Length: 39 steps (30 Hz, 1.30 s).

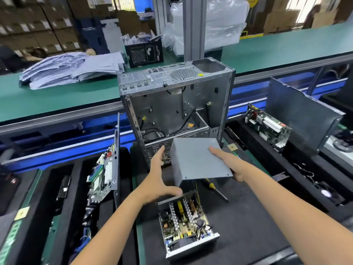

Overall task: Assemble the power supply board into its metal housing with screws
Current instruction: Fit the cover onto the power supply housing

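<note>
Black foam matting (248, 217) covers the bench at lower centre, where the power supply board (186, 222) sits in its open tray. Above it, the right hand (232, 165) grips the grey metal cover (196, 159) at its right edge. Left hand (160, 178) is spread open beside the cover's left side, with a yellow-handled screwdriver (217, 190) lying underneath.

Electronics assembly factory | green conveyor belt (286, 48) – open computer case (175, 104) – stacked cartons (38, 22)

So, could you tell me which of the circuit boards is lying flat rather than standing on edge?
The power supply board in the open housing near the person; the left and right boards stand on edge.
</note>
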{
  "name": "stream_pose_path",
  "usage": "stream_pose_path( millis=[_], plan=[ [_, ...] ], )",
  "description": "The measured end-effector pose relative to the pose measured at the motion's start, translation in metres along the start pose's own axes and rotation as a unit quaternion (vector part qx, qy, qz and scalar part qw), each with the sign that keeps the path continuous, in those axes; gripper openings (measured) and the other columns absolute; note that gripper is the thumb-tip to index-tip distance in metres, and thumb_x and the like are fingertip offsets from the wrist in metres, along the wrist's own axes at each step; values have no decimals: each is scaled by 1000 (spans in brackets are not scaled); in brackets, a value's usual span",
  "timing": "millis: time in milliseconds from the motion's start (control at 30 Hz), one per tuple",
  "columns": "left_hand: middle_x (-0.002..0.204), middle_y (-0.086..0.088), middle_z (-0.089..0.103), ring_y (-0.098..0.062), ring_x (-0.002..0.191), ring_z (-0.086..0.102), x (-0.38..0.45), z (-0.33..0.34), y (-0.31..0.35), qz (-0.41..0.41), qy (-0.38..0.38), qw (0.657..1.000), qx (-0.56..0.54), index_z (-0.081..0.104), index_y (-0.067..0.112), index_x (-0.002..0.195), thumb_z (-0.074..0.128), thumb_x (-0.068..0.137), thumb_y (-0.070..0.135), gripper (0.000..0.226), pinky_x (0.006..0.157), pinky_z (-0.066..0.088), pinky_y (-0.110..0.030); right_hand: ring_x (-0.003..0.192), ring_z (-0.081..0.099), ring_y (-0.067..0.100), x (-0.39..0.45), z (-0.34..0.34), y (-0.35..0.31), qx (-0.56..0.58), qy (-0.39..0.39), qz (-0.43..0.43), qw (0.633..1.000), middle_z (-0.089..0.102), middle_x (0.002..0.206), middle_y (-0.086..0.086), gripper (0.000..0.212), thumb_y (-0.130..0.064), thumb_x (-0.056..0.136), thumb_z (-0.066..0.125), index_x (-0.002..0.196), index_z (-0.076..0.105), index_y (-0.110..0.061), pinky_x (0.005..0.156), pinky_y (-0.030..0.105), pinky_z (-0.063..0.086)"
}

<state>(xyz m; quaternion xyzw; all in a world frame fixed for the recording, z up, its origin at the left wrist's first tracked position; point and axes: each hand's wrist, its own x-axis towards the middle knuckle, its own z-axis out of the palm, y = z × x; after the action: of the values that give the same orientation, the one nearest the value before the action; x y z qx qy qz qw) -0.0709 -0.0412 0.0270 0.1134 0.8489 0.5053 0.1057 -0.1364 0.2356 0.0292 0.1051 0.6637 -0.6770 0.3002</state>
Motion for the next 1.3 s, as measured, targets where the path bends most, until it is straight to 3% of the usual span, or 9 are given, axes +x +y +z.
stream_pose_path(
  millis=[133, 233, 333, 467, 800, 933, 1067, 1233, 1300],
  plan=[
    [135, 6, 45, -7, 125, 42, 1, 11, -21, -41, 50, 991, 115, 29, 24, 144, 73, 82, 37, 78, 101, 29, -21, 75, 73, 20, 1, -10, 2, 68, 31, -19, 997, 75, 99, 5, 59, -60, 64, 72, 106, 68, -19, 51, 27, 55],
    [118, 4, 61, -13, 108, 57, 1, 25, -26, -58, -46, 965, 250, 55, 21, 123, 62, 88, 49, 45, 88, 43, -24, 72, 73, 23, 1, -14, 5, 76, 38, -14, 996, 75, 99, 7, 61, -62, 65, 72, 106, 68, -18, 50, 30, 55],
    [103, -1, 66, -22, 94, 62, 3, 43, -26, -59, -118, 941, 310, 56, 20, 108, 53, 90, 55, 40, 77, 50, -36, 72, 73, 23, 2, -15, 8, 71, 41, -15, 997, 75, 98, 7, 64, -64, 60, 73, 105, 69, -19, 50, 28, 54],
    [92, -13, 64, -34, 84, 61, 10, 60, -28, -32, -113, 903, 413, 50, 17, 95, 44, 95, 23, 8, 63, 42, -36, 85, 73, 23, 3, -17, 13, 52, 40, -16, 998, 74, 103, 4, 68, -65, 60, 74, 110, 68, -21, 59, 30, 56],
    [88, -9, 65, -33, 82, 61, 39, 69, -31, -18, -45, 900, 433, 57, 18, 102, 44, 80, 6, 28, 60, 36, -33, 98, 70, 24, 6, -36, 11, 46, 53, -13, 997, 73, 106, 3, 63, -63, 66, 73, 113, 68, -21, 94, 40, 52],
    [92, -7, 67, -31, 89, 63, 54, 65, -30, -33, -31, 916, 398, 58, 18, 91, 49, 89, 17, 9, 65, 45, -35, 94, 71, 23, 5, -44, 9, 63, 63, -14, 996, 74, 104, 3, 66, -65, 60, 74, 109, 69, -21, 87, 37, 54],
    [95, 7, 64, -19, 87, 60, 69, 56, -25, -7, -10, 952, 307, 55, 27, 102, 51, 89, 51, 28, 68, 47, -35, 96, 71, 24, 7, -48, 8, 80, 69, -22, 994, 74, 105, 3, 68, -65, 59, 75, 110, 70, -21, 94, 42, 52],
    [110, 9, 45, -18, 97, 53, 86, 61, -24, 20, -43, 980, 193, 52, 26, 112, 58, 88, 38, 27, 86, 48, -42, 90, 72, 23, 12, -56, 5, 117, 77, -25, 990, 74, 104, 4, 60, -61, 72, 71, 116, 65, -20, 72, 34, 59],
    [126, 16, 40, -14, 109, 51, 86, 67, -27, 38, -86, 984, 150, 49, 40, 122, 58, 90, 38, 33, 92, 46, -37, 85, 72, 23, 14, -59, 5, 132, 76, -24, 988, 73, 105, 5, 61, -61, 73, 71, 118, 64, -20, 70, 35, 58]
  ],
)
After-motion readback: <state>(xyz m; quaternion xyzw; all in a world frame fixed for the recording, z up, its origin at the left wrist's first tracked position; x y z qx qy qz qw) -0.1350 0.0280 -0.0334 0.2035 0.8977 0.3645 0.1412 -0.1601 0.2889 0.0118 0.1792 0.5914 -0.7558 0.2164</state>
